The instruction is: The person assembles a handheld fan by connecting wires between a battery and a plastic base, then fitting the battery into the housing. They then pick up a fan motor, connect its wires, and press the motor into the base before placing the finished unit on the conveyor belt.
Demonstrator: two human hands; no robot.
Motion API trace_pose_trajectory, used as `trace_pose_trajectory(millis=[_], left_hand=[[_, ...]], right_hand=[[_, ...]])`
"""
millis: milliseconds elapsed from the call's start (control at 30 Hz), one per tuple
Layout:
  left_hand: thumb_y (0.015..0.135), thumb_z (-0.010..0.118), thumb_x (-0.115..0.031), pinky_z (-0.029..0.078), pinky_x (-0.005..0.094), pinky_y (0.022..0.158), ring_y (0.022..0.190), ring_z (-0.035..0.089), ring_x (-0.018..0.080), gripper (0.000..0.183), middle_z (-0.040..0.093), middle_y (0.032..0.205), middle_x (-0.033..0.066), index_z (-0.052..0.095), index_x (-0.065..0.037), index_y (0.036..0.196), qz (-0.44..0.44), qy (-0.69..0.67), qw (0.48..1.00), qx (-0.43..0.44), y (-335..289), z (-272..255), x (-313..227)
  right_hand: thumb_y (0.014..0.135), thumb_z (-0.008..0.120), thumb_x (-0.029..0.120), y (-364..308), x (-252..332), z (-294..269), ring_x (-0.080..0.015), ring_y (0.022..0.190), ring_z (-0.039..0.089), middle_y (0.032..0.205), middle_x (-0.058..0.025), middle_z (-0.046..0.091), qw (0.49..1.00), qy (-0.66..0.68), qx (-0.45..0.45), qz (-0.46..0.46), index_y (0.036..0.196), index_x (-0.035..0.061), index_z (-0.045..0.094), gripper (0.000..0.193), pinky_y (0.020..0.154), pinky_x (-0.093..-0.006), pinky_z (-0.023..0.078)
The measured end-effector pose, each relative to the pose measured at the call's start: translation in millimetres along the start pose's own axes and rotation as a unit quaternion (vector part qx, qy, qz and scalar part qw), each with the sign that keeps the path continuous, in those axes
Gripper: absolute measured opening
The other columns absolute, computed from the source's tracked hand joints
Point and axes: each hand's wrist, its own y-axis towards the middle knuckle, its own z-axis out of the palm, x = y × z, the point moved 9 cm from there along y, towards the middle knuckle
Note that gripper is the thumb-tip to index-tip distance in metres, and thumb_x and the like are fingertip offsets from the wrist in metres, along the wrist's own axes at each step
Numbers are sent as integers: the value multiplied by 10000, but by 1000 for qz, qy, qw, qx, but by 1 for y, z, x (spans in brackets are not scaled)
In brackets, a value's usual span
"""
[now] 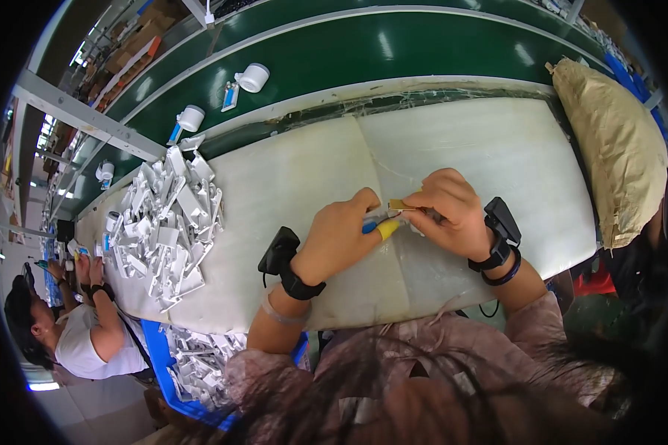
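Observation:
Over the middle of the padded table, my two hands are close together. My left hand (pixel 335 236) is closed, with a small blue piece (pixel 369 227) showing between its fingers. A yellow cover (pixel 387 228) sits on the tip of its thumb. Between thumb and fingers, my right hand (pixel 449 211) pinches a small flat yellow piece (pixel 399 204). A thin dark wire (pixel 383 219) runs between the hands, its ends partly hidden by the fingers. Black devices are strapped to both wrists.
White plastic parts (pixel 172 215) are heaped at the table's left, above a blue bin (pixel 159 363) of similar parts. White round devices (pixel 253 78) sit on the green conveyor (pixel 312 63) beyond. A tan sack (pixel 608 148) stands right. Another person (pixel 100 337) works far left.

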Motion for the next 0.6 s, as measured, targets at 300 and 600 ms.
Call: trace_pose_trajectory(millis=[300,600], left_hand=[[936,579,-193,506,285,530,608,582,129,384,594,881,81,413,-57,1255,16,-449,893,26,1,10,0],[1035,373,-292,524,266,534,635,584,115,351,592,875,79,426,-48,1282,-41,-525,850,-19,4,17,12]], right_hand=[[721,769,17,-3,-2,-3,-258,749,575,758,-66,610,999,4,-18,42,877,52,668,189,667,-344,466],[763,720,18,-2,-6,2,-263,769,602,841,-82,636,1000,2,7,20,964,50,651,215,707,-359,473]])
